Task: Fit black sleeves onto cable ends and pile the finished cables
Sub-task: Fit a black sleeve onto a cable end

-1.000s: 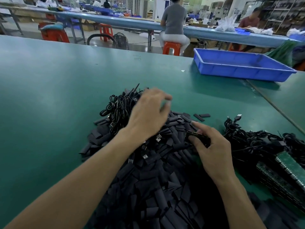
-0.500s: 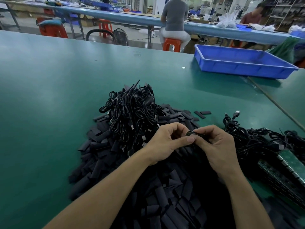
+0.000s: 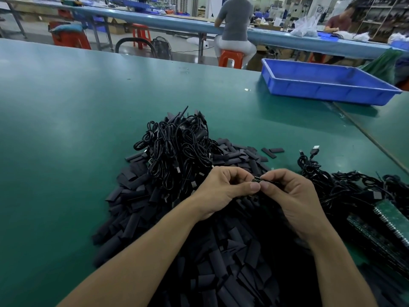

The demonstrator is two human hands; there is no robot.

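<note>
One fitting in hand, judged from the pose. Pinching a cable end (image 3: 257,179) between thumb and forefinger of the left hand (image 3: 223,191), fingers curled tight on it. Gripping a black sleeve (image 3: 271,181) in the right hand (image 3: 294,196), likewise clamped, thumb tips almost touching. Both held just above the table (image 3: 66,129), over the broad heap of loose sleeves (image 3: 221,262) that runs down to the near edge. Cannot tell whether already started over the end or merely butted against it: too small and too dark.

Done so far, as a judgement only: a fair mound of coiled cables (image 3: 177,151) on the far side of the sleeve heap, probably the finished pile, though not certain from this view.

Left to do: plenty.
- For this cable, seating the sleeve fully and dropping it on the mound.
- A great many sleeves unused in the heap, plus two strays (image 3: 272,151) lying apart from it toward the right.
- A tangle of further cables (image 3: 343,189) toward the right edge, with a bare plug showing at its far end, likely waiting for sleeves.

Somewhere in the middle of the job, at a guess, nowhere near the end.

Also at the near right corner, stacked green boards (image 3: 394,220). Toward the far right corner, a blue tray (image 3: 327,85).
</note>
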